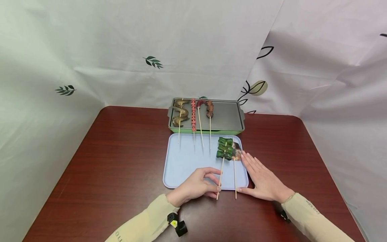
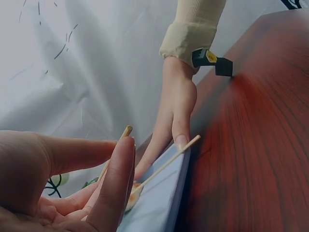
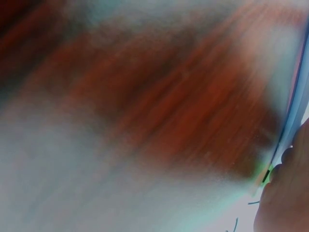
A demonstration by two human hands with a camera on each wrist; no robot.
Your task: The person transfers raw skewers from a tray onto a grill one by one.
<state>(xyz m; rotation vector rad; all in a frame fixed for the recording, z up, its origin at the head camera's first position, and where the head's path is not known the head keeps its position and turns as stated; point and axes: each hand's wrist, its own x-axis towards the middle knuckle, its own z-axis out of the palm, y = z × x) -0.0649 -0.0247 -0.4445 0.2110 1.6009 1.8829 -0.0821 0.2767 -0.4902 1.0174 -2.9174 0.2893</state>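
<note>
My left hand (image 1: 198,185) pinches the stick of a green pepper skewer (image 1: 225,148) between thumb and fingers. The peppers are over the right part of a pale blue tray (image 1: 175,164); whether they touch it I cannot tell. Right beside them lies a skewer of dark-and-tan pieces (image 1: 236,154), its stick (image 2: 169,162) jutting past the tray's near rim. My right hand (image 1: 266,179) lies along the tray's right edge with straight fingers, its thumb close to that stick's lower end. The right wrist view shows only part of the hand (image 3: 285,193).
Behind the tray stands a grill with a grey plate (image 1: 226,116) and green base. On its left half lie a wing skewer (image 1: 180,112), a skewer of small red pieces (image 1: 193,116), a dark red curled skewer (image 1: 199,103) and a brown meat skewer (image 1: 210,109). White cloth (image 1: 181,50) hangs behind.
</note>
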